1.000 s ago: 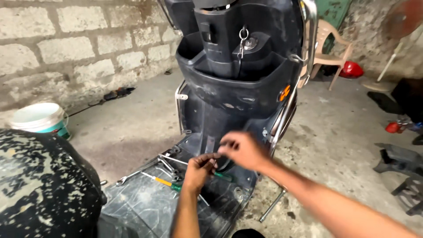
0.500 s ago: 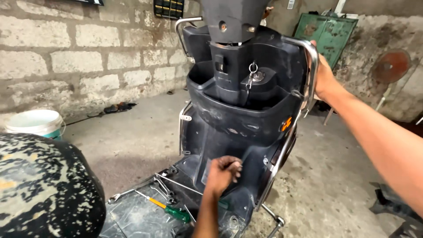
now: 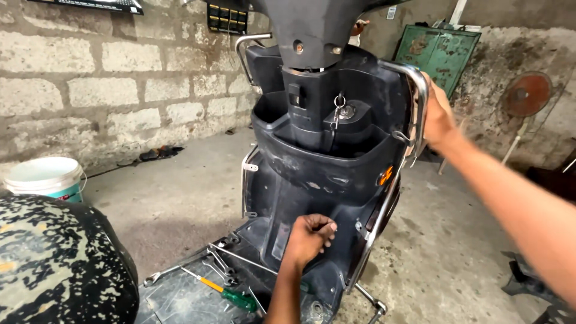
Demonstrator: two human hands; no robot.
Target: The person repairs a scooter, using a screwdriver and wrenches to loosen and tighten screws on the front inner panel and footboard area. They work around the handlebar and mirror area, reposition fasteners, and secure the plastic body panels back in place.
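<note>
The left hand (image 3: 309,237) has risen, fingers curled against the scooter panel (image 3: 312,180); right hand (image 3: 437,117) grips the chrome guard rail (image 3: 420,90).

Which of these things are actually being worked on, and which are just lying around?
In use:
- scooter front panel, touched by the left hand
- chrome guard rail, gripped by the right hand

Lying about:
- green-handled screwdriver
- spanners
- white bucket
- fan

The left hand (image 3: 309,239) reaches forward low, forearm rising from below, fingers curled inward with knuckles up — a loose fist. The right arm stretches out long from the right edge, its hand (image 3: 437,117) raised higher, fingers wrapped in a closed grip.
</note>
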